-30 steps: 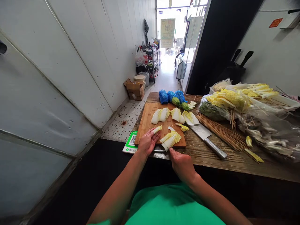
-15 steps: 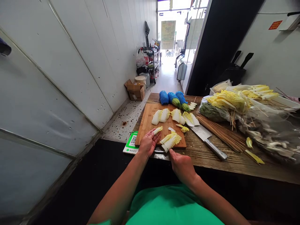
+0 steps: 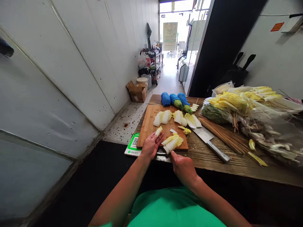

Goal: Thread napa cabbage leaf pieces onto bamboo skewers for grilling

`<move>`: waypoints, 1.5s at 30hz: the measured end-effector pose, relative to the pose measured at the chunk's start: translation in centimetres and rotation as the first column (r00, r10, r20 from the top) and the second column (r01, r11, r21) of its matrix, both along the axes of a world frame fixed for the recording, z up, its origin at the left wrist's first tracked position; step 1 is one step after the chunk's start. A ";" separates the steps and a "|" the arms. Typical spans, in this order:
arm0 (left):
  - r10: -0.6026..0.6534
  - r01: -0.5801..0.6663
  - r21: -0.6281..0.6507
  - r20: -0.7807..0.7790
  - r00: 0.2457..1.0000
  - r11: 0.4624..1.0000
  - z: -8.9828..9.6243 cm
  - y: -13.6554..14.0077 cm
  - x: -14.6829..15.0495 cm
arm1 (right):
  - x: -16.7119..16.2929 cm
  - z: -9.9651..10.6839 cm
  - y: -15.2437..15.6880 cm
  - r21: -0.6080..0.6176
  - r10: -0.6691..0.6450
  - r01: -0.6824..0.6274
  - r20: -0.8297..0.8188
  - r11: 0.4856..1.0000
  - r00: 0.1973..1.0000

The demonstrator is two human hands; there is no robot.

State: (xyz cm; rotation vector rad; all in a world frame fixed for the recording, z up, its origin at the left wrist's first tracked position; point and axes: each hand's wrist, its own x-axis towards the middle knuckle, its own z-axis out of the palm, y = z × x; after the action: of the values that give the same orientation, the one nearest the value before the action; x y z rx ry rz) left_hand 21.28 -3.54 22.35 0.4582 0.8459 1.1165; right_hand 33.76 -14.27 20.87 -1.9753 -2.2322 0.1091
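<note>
My left hand (image 3: 151, 145) pinches a small piece of napa cabbage leaf (image 3: 158, 130) over the near edge of the wooden cutting board (image 3: 148, 126). A thin skewer tip shows beside those fingers, pointing out of a larger bunch of cabbage pieces (image 3: 173, 142). My right hand (image 3: 183, 164) is closed at the lower end of that bunch, apparently gripping the skewer, whose end the fingers hide. More cut cabbage pieces (image 3: 163, 118) lie farther up on the board. A cleaver (image 3: 205, 135) rests to the right, cabbage partly over its blade tip.
Bamboo skewers (image 3: 222, 135) lie right of the cleaver. Behind them are skewered cabbage leaves (image 3: 227, 101) and a plastic bag of mushrooms (image 3: 276, 142). Zucchini in blue foam nets (image 3: 174, 98) stand past the board. A green QR-code sign (image 3: 132, 145) sits under its left corner.
My left hand has shifted slightly right, and its cabbage piece is now tilted more upright. My right hand and the skewered bunch have hardly moved.
</note>
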 end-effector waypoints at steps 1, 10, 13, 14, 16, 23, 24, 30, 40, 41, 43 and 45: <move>-0.005 0.005 0.000 -0.003 1.000 1.000 0.0 0.0 -0.1 | 0.0 0.1 0.0 -0.008 0.000 0.000 0.002 1.000 1.000; -0.078 0.074 -0.056 -0.075 0.994 0.996 0.3 0.4 -0.9 | 0.7 0.4 -0.2 0.007 0.016 -0.016 0.046 1.000 0.999; -0.076 0.066 -0.087 -0.118 0.990 0.994 0.6 0.4 -0.7 | 0.8 0.6 -0.4 0.010 0.006 -0.007 0.058 1.000 0.998; -0.074 0.062 -0.090 -0.130 0.989 0.994 0.6 0.4 -0.6 | 0.8 0.6 -0.4 0.009 0.005 -0.005 0.057 1.000 0.998; -0.074 0.061 -0.088 -0.148 0.986 0.994 0.7 0.4 -0.4 | 0.9 0.6 -0.5 0.009 0.005 -0.005 0.052 1.000 0.999; -0.091 0.075 -0.092 -0.179 0.980 0.993 0.7 0.3 -0.2 | 0.7 0.4 -0.5 0.000 0.004 -0.004 0.015 1.000 1.000; -0.094 0.078 -0.092 -0.179 0.979 0.993 0.7 0.3 -0.2 | 0.6 0.5 -0.5 -0.001 -0.003 0.003 0.017 1.000 1.000; -0.056 0.046 -0.074 -0.153 0.987 0.996 0.5 0.3 -0.1 | 0.3 1.1 -0.5 -0.014 -0.017 0.018 0.036 1.000 0.999; -0.061 0.047 -0.093 -0.160 0.985 0.995 0.2 0.5 -0.2 | 0.7 0.6 -0.8 0.003 -0.011 0.011 0.032 1.000 0.999; -0.061 0.046 -0.096 -0.164 0.985 0.994 0.3 0.5 -0.2 | 0.7 0.6 -0.8 0.000 -0.010 0.010 0.031 1.000 0.999; -0.059 0.042 -0.103 -0.173 0.983 0.994 0.4 0.5 -0.1 | 0.7 0.7 -0.9 -0.006 -0.010 0.010 0.030 1.000 1.000; -0.058 0.038 -0.112 -0.183 0.981 0.993 0.6 0.4 -0.1 | 0.7 0.8 -0.9 -0.007 -0.012 0.012 0.028 1.000 1.000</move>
State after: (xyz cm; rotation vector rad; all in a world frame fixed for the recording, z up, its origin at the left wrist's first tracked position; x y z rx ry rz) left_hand 21.23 -3.10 22.92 0.4957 1.0487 0.9886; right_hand 34.50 -15.20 21.67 -2.0053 -2.2394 0.0886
